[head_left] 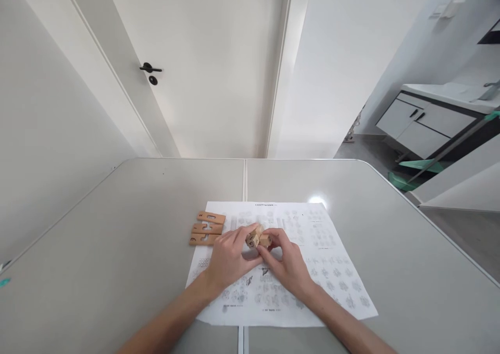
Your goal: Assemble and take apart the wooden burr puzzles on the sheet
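Small wooden puzzle blocks [253, 240], fitted against each other and marked with dark characters, are held above the printed sheet. My left hand [231, 255] is closed on their left side, thumb below and fingers above. From the right, my right hand [287, 263] pinches the same blocks between thumb and fingers. Fingers hide part of the cluster, so how the blocks join cannot be told. Just left of my left hand lie several flat wooden puzzle pieces with cut-outs and numbers [207, 228], partly on the sheet's edge.
A large printed paper sheet [332, 270] with diagrams lies on the grey table [117, 250], which has a seam down its middle. Beyond stands a white door [207, 73] with a black handle. A sink cabinet [425, 119] is at the far right.
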The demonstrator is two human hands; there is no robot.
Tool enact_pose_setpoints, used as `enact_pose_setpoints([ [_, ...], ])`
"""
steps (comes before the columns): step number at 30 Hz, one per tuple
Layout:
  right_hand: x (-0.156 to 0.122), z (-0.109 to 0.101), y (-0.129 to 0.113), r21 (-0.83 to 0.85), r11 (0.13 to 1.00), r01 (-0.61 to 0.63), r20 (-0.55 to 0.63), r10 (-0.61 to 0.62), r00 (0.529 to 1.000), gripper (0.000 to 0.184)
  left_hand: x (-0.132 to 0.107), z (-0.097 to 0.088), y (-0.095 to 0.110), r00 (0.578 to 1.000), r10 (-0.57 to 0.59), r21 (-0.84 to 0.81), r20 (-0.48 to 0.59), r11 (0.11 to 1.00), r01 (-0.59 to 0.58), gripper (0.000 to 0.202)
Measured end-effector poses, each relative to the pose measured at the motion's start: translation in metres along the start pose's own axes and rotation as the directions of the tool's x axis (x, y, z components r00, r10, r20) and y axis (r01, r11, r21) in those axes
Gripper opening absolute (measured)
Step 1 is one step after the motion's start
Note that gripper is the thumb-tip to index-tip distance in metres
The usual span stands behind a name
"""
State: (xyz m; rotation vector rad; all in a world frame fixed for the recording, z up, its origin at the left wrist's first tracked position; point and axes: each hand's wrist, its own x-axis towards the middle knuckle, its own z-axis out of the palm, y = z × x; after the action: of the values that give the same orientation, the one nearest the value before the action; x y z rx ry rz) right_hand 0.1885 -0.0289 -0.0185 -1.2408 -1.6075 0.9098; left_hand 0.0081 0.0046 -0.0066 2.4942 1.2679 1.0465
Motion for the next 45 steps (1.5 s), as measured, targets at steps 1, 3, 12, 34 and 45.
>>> enact_pose_setpoints([
  [1,0.001,-0.001,-0.001,0.011,1.0,0.005,0.019,-0.005,1.0,0.029,0.0,-0.001,0.001,0.999,-0.044,-0.036,0.007,0.998,0.045,0.056],
  [3,0.003,-0.004,-0.001,0.052,0.999,0.007,0.047,-0.01,0.999,0.034,0.003,-0.004,0.002,0.987,-0.154,-0.136,0.046,0.978,0.159,0.056],
  [12,0.017,-0.016,0.0,0.177,0.984,-0.018,0.105,-0.001,0.995,0.03,0.012,-0.013,0.007,0.939,-0.197,-0.573,0.281,0.75,0.329,0.056],
  [34,0.048,-0.045,0.041,0.885,0.415,-0.21,0.037,0.388,0.921,0.032,0.012,-0.008,0.0,0.925,-0.289,-0.538,0.247,0.753,0.379,0.036],
  [45,0.047,-0.048,0.039,0.925,0.341,-0.164,0.005,0.423,0.906,0.027,0.011,-0.012,-0.002,0.951,-0.204,-0.459,0.23,0.839,0.291,0.012],
])
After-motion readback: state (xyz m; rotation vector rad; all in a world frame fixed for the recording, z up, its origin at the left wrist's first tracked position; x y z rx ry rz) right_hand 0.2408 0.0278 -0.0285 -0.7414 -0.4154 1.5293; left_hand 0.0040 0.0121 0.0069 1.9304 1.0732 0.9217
